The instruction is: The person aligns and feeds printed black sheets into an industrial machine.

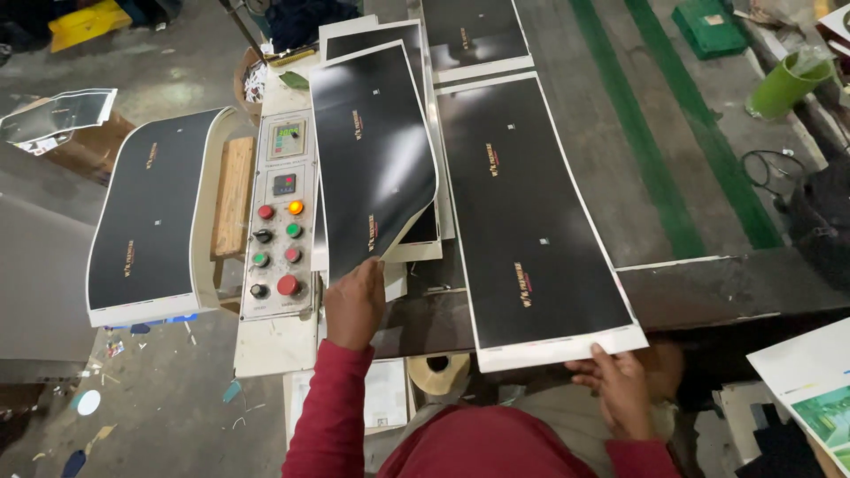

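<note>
While I look down from my head camera, I count five black sheets with white borders: one curved over the stack at far left (pixel 146 226), one lifted sheet (pixel 376 159) in my left hand, one long sheet (pixel 531 221) lying flat under my right hand, and two more at the top (pixel 469 31), partly hidden under the others. Beside the lifted sheet stands one control panel (pixel 282 226) with two small displays and eight round buttons and knobs, red, green, orange and black. One tape roll (pixel 438 372) sits below the table edge (pixel 735 283), and one green cup (pixel 784 84) lies at top right.

My left hand (pixel 354 301) reaches forward, sleeve in red, fingers closed in a pinch on the lifted sheet's near corner, which curls upward off the pile. My right hand (pixel 620 385) is lower and nearer my body, fingers gripping the white near edge of the long sheet, thumb on top.
</note>
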